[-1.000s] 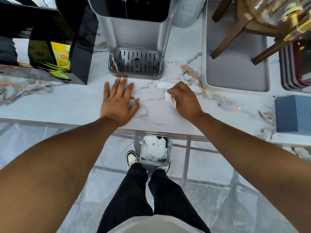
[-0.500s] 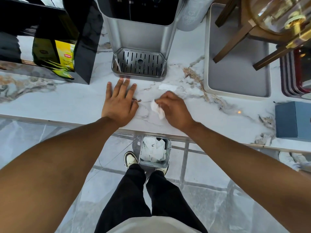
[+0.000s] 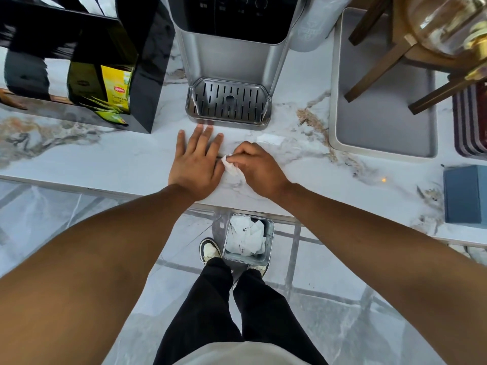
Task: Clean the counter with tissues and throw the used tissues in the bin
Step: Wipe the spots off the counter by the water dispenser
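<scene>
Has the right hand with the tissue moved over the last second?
Yes. The right hand with the tissue has slid left along the counter, away from the grey tray, and now meets the flat left hand.

Desk (image 3: 110, 164): white marble top with grey and brown veining. Tissue (image 3: 231, 166): white, crumpled, pressed on the desk near its front edge, mostly covered by the right hand (image 3: 257, 168), one end sticking out beside the left hand (image 3: 196, 164). Bin (image 3: 268, 233): small, square, grey metal, open, upright on the floor just below the desk's front edge, holding crumpled white used tissues (image 3: 246, 238).
</scene>
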Demonstrator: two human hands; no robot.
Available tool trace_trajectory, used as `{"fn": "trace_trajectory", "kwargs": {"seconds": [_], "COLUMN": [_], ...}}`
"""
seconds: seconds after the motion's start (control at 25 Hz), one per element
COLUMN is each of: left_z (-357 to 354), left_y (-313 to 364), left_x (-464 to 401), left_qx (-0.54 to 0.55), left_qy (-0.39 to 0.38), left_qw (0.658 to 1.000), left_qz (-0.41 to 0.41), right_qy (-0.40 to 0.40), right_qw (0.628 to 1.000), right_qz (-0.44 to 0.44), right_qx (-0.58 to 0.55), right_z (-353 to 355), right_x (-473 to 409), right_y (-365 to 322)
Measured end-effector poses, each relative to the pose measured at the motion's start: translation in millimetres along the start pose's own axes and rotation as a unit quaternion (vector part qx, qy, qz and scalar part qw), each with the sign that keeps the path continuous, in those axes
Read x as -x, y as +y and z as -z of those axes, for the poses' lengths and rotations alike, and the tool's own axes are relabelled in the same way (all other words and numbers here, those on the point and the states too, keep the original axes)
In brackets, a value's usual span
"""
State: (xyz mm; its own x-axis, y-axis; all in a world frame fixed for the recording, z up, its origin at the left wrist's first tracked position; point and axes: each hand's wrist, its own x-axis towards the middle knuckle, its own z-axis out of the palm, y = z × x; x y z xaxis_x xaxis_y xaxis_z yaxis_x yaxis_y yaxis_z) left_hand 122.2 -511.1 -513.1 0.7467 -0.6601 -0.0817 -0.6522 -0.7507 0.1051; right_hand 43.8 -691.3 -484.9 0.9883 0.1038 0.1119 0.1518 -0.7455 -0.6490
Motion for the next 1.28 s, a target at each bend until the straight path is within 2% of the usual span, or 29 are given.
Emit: {"fn": "trace_trajectory", "kwargs": {"seconds": [0.2,0.28,0.36,0.4,0.44,0.52,0.56,0.64,0.76,0.88,1.08,1.28], "left_z": [-0.7,-0.2,-0.6,-1.0,-1.0,0.5,1.2,1.9,2.0,1.8,3.5,4.3], "left_y": [0.9,0.8,0.0,0.2,1.0,2.0,2.3,1.9,3.0,3.6,4.8,5.9], "left_x": [-0.7,-0.5,-0.3,-0.4,0.3,0.0,-0.2,0.7,0.0,-0.6,0.2,0.0], "left_qx": [0.000,0.005,0.007,0.007,0.006,0.003,0.004,0.001,0.002,0.006,0.006,0.009], "left_qy": [0.001,0.000,0.001,0.002,0.001,0.001,-0.003,-0.009,-0.008,-0.006,-0.007,-0.006], "left_qw": [1.000,1.000,1.000,1.000,1.000,1.000,1.000,1.000,1.000,1.000,1.000,1.000], "left_qz": [0.001,-0.001,0.000,0.000,0.001,0.003,0.003,0.003,0.004,0.006,0.006,0.007], "right_qy": [-0.081,-0.170,-0.242,-0.227,-0.172,0.008,0.086,0.146,0.108,0.107,0.082,0.017], "right_qw": [0.991,0.973,0.955,0.963,0.978,0.994,0.987,0.975,0.968,0.957,0.977,0.998], "right_qz": [0.103,0.153,0.167,0.137,0.083,-0.042,-0.097,-0.166,-0.190,-0.206,-0.135,-0.040], "right_qx": [0.006,-0.009,-0.033,-0.053,-0.082,-0.105,-0.090,-0.018,0.124,0.173,0.144,0.044], "right_z": [10.9,11.6,13.3,17.5,24.1,44.2,56.0,75.5,79.2,66.1,25.4,-3.0], "right_x": [39.2,61.7,81.6,85.0,82.2,59.3,46.2,24.7,18.2,27.5,83.7,125.3], "right_y": [0.3,-5.2,-9.9,-8.8,-4.8,12.0,23.7,48.7,76.2,77.9,35.3,-6.0]}}
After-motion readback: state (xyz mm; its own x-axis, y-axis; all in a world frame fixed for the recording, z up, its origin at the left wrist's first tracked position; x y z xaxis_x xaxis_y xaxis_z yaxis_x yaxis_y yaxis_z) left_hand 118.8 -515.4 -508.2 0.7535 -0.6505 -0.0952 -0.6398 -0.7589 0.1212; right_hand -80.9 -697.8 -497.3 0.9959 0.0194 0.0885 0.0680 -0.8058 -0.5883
